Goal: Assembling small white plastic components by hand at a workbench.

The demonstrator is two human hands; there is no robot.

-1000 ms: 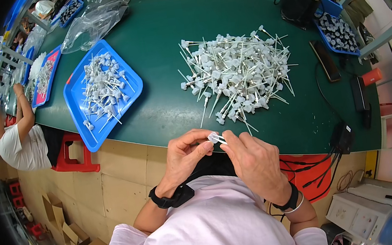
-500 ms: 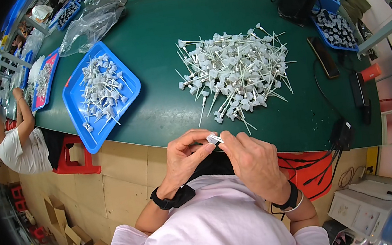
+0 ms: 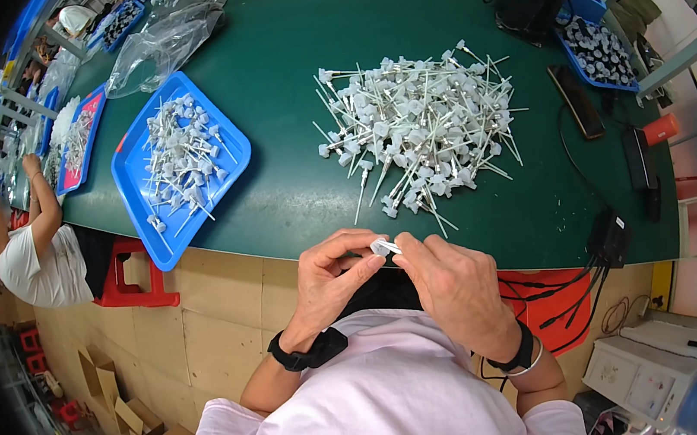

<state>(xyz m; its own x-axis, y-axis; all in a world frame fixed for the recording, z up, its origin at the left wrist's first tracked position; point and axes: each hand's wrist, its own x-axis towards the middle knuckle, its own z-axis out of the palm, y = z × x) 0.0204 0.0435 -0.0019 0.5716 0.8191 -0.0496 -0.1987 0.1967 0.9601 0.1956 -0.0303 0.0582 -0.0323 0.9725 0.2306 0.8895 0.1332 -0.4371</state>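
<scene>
Close to the table's front edge, my left hand [image 3: 334, 273] pinches the wide end of a small white plastic pump head [image 3: 383, 247] between thumb and fingers. My right hand [image 3: 452, 285] is closed on the thin end of the same piece, and its fingers hide part of it. Beyond my hands lies a large loose pile of similar white pump heads with thin tubes [image 3: 424, 125]. More of them rest in a blue tray [image 3: 227, 150] to the left, which sticks out a little over the table edge.
On the green table [image 3: 284, 43] lie a clear plastic bag [image 3: 163, 53], a black bag [image 3: 526, 0], a phone [image 3: 575, 101] and a black box with cables [image 3: 607, 236]. A blue tray of dark-and-white parts [image 3: 598, 52] stands far right. A person [image 3: 40, 255] sits at left.
My right hand has shifted very slightly to the right. Both hands keep hold of the same pump head; the pile and trays stay as they were.
</scene>
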